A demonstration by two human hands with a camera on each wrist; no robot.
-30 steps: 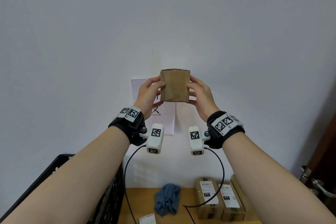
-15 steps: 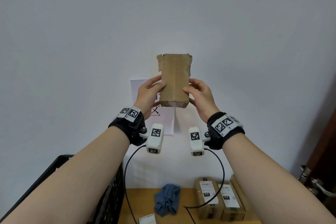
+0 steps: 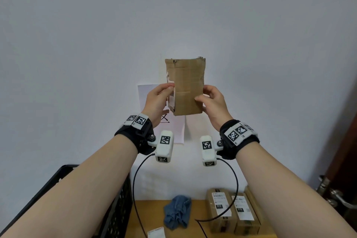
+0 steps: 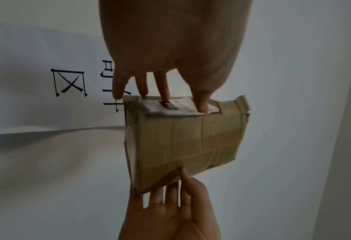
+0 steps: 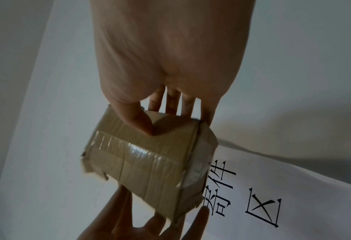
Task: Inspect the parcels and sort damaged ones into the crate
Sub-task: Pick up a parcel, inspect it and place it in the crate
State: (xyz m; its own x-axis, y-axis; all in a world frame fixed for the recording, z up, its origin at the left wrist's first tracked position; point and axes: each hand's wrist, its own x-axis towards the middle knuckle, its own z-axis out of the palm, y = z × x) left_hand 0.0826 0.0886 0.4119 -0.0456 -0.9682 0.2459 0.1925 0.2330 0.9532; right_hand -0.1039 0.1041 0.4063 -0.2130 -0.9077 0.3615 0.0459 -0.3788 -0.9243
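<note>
Head view: both hands raised in front of the wall (image 3: 77,44). Left hand (image 3: 157,100) and right hand (image 3: 212,102) hold one parcel (image 3: 186,87) upright between them, fingers curled onto its side faces, thumbs on the near face. Parcel is in the air, well above the table (image 3: 154,216); its top edge is ragged and torn. White sheet (image 3: 146,91) with black characters is on the wall behind it. Black crate (image 3: 119,205) stands at the table's left edge. Blue cloth (image 3: 177,211) lies mid-table near the back edge. Labelled boxes (image 3: 231,210) sit side by side toward the right edge. A small white label (image 3: 156,233) lies at the near edge.

Left wrist view: left fingers (image 4: 163,88) press the labelled face of the parcel (image 4: 183,142); right hand (image 4: 170,211) grips the opposite side from below. Torn flap at the parcel's right corner.

Right wrist view: right thumb (image 5: 141,120) lies on the taped face of the parcel (image 5: 146,159); the other fingers reach behind it. Left hand (image 5: 129,227) supports the far end. Frayed cardboard at the parcel's left edge.
</note>
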